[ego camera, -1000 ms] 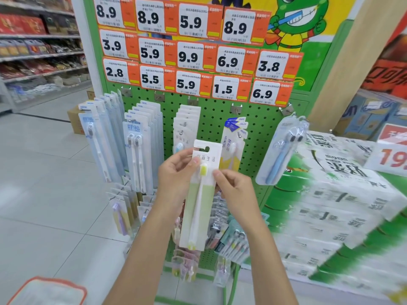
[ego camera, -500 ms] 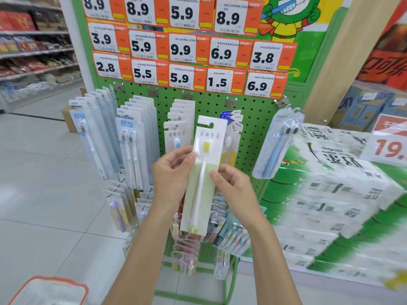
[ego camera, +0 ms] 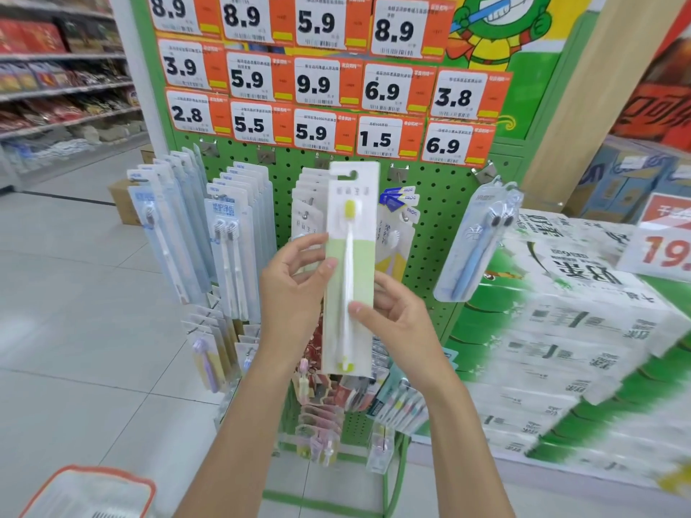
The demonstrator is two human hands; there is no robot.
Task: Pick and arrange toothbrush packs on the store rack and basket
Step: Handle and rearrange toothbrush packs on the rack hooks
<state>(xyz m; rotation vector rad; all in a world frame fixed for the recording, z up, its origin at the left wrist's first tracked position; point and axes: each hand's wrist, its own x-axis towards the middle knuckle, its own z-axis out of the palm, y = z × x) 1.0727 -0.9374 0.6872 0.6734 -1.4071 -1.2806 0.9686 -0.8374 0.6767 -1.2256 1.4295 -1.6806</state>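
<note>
Toothbrush pack (ego camera: 349, 256) in left hand (ego camera: 291, 289) and right hand (ego camera: 392, 315) overlaps hung packs (ego camera: 308, 203).

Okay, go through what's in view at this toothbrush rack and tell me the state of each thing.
green toothbrush pack: upright, held before the pegboard, hang hole empty.
left hand: grips the pack's left edge.
right hand: pinches its lower right edge.
blue toothbrush pack: hanging, tilted.
twin white toothbrush pack: hanging, front of its row.
basket: low at left, contents unclear.
</note>
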